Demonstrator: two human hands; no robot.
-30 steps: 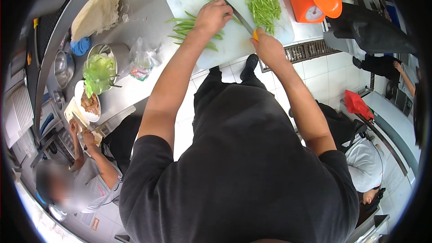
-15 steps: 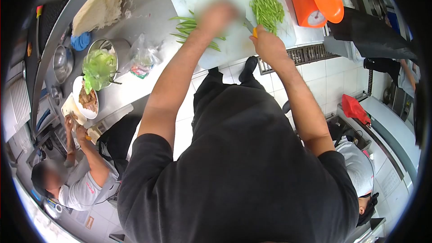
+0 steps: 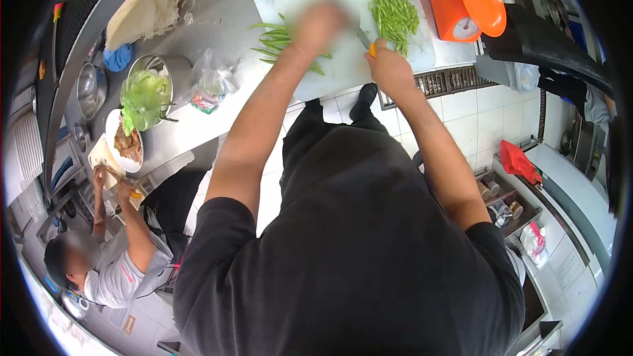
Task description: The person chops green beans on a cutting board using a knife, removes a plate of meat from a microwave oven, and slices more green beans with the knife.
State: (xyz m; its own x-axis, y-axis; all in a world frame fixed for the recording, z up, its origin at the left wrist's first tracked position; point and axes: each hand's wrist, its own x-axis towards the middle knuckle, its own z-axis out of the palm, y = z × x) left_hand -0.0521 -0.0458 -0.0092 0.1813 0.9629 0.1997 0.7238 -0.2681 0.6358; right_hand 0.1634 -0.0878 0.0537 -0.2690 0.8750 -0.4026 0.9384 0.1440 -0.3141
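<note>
A white cutting board (image 3: 316,82) lies on the steel counter. My right hand (image 3: 390,69) is closed round the yellow handle of a knife (image 3: 363,39), its blade slanting up and left across the board. My left hand (image 3: 320,26) is over the middle of the board beside the blade; a blur hides its fingers and anything under them. Long uncut green beans (image 3: 271,41) stick out to the left of that hand. To the right of the knife sits a pile of thinly sliced green beans (image 3: 393,16).
An orange kitchen scale (image 3: 452,13) stands right of the board. Leftward on the counter are dry noodles (image 3: 145,10), a plastic bag (image 3: 212,79), a steel pot with lettuce (image 3: 142,95) and a meat plate (image 3: 134,165). A co-worker (image 3: 135,257) cuts at the lower left.
My hands and the knife have barely shifted. At lower right, the other person has mostly moved out of sight, exposing a bin of jars. The left co-worker's hands moved slightly.
</note>
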